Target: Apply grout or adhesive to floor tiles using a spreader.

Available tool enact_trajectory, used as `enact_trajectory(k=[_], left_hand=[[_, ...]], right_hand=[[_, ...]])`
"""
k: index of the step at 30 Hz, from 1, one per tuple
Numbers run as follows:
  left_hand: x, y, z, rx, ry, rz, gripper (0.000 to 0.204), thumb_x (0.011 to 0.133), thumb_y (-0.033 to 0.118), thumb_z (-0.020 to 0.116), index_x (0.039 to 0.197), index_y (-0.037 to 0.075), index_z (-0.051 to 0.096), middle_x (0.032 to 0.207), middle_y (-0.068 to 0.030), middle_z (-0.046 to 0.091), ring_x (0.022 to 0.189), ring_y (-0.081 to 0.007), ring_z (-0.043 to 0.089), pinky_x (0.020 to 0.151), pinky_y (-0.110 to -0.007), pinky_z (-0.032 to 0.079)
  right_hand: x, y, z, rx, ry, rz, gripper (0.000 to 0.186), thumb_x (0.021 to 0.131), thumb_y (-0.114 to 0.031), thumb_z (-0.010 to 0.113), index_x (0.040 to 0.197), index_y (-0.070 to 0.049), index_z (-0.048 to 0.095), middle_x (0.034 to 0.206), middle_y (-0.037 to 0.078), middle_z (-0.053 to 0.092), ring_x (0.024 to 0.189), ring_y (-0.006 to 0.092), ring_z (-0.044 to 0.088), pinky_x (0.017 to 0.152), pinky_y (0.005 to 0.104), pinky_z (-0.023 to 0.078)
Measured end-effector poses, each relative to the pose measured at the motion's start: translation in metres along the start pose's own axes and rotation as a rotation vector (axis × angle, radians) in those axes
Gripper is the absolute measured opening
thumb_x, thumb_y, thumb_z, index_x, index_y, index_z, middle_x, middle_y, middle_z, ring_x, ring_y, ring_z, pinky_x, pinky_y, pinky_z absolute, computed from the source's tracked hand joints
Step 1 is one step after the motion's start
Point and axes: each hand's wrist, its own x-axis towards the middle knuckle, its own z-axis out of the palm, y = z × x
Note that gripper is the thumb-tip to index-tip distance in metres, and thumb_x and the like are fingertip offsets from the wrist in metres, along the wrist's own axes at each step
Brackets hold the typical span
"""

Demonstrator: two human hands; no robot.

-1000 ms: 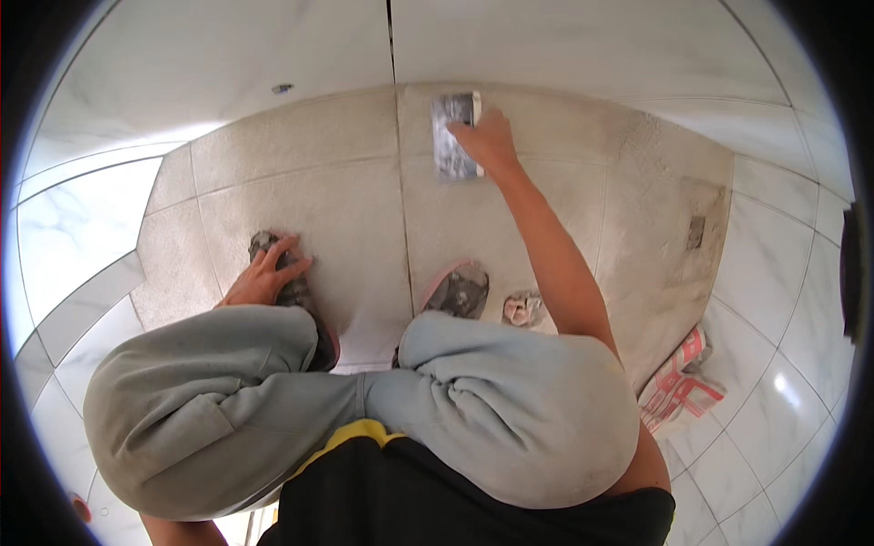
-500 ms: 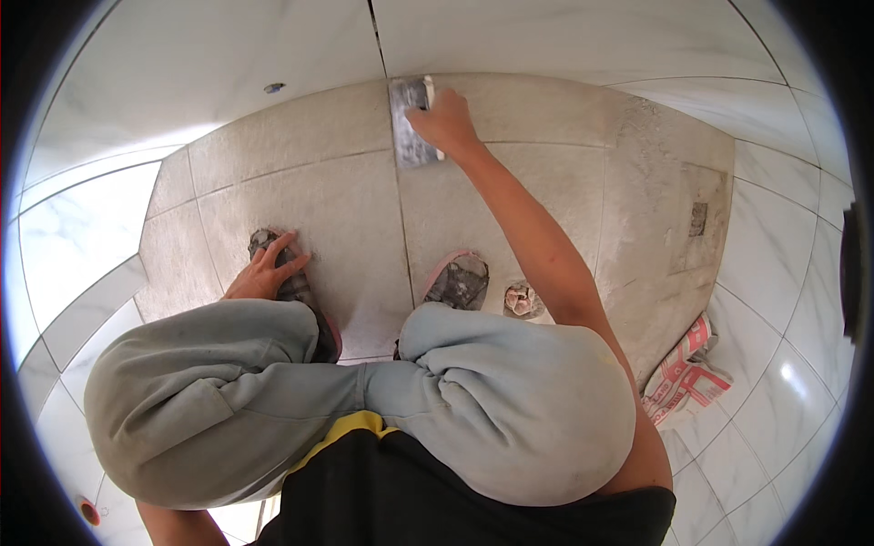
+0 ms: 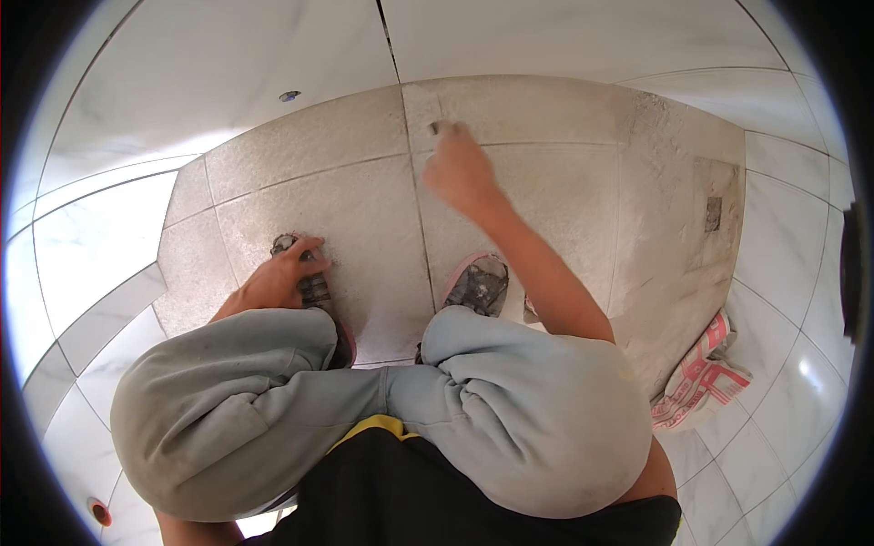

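My right hand point(image 3: 458, 173) is over the beige floor tiles point(image 3: 510, 114) near the back wall, blurred, fingers curled in around a small dark piece point(image 3: 435, 127) that I cannot make out. The grey flat-bladed tool from the earlier frames is not visible. My left hand point(image 3: 279, 278) rests at my left shoe point(image 3: 313, 291), fingers bent and apart over its toe. My right shoe point(image 3: 478, 287), pink-rimmed and smeared with grey, stands beside my right forearm, which partly hides a small pale object point(image 3: 531, 310).
White marbled wall tiles point(image 3: 537, 36) surround the floor, with a small metal fitting point(image 3: 289, 96) in the back one. A crumpled red-and-white sack point(image 3: 706, 373) lies by the right wall. A rough patch point(image 3: 713, 214) marks the floor at right. A red-rimmed hole point(image 3: 100, 511) shows lower left.
My right hand went left with the flat tool, then came a little toward me and turned. The tool has dropped out of sight. My left hand stays at the shoe.
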Motion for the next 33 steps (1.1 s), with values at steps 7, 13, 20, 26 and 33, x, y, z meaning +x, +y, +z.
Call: enact_trajectory(k=[7, 13, 20, 26, 33], left_hand=[[0.092, 0.038, -0.012, -0.984, 0.124, -0.254, 0.050, 0.091, 0.044, 0.051, 0.101, -0.005, 0.058, 0.093, -0.0125, 0.062, 0.081, -0.0200, 0.063, 0.061, -0.031, 0.052], [0.115, 0.016, 0.025, -1.214, 0.520, -0.440, 0.043, 0.091, 0.041, 0.051, 0.087, -0.001, 0.058, 0.072, -0.0083, 0.060, 0.063, -0.0194, 0.063, 0.052, -0.031, 0.052], [0.076, -0.041, -0.020, -1.250, 1.007, -0.574, 0.023, 0.087, 0.026, 0.055, 0.079, 0.004, 0.055, 0.068, -0.0025, 0.055, 0.058, -0.0135, 0.055, 0.051, -0.029, 0.048], [0.097, -0.078, -0.016, -1.060, 1.140, -0.456, 0.025, 0.086, 0.026, 0.061, 0.076, 0.005, 0.051, 0.064, -0.0023, 0.053, 0.053, -0.0099, 0.050, 0.044, -0.028, 0.041], [0.159, -0.013, -0.027, -0.705, 0.844, -0.368, 0.035, 0.085, 0.029, 0.062, 0.074, -0.004, 0.056, 0.060, -0.0076, 0.054, 0.058, -0.0122, 0.049, 0.047, -0.035, 0.040]], right_hand=[[-0.045, -0.045, 0.051, 0.005, -0.122, -0.080, 0.053, 0.071, -0.013, 0.063, 0.119, 0.000, 0.045, 0.116, 0.021, 0.050, 0.110, 0.0365, 0.049, 0.085, 0.0441, 0.047], [-0.069, -0.003, 0.066, -0.191, -0.007, -0.410, 0.061, 0.073, -0.015, 0.062, 0.129, -0.001, 0.042, 0.118, 0.014, 0.051, 0.108, 0.0319, 0.048, 0.091, 0.0389, 0.040], [-0.017, -0.084, 0.128, -0.258, 0.046, -0.751, 0.040, 0.081, -0.014, 0.051, 0.117, 0.002, 0.053, 0.104, 0.012, 0.056, 0.095, 0.0236, 0.055, 0.080, 0.0350, 0.042], [0.015, -0.098, 0.143, -0.238, 0.013, -0.731, 0.024, 0.079, -0.014, 0.052, 0.097, 0.000, 0.058, 0.093, 0.013, 0.058, 0.081, 0.0259, 0.061, 0.073, 0.0382, 0.047], [-0.007, -0.036, 0.095, -0.197, 0.081, -0.401, 0.034, 0.079, -0.013, 0.053, 0.107, 0.005, 0.053, 0.089, 0.015, 0.059, 0.072, 0.0282, 0.063, 0.062, 0.0382, 0.051]])
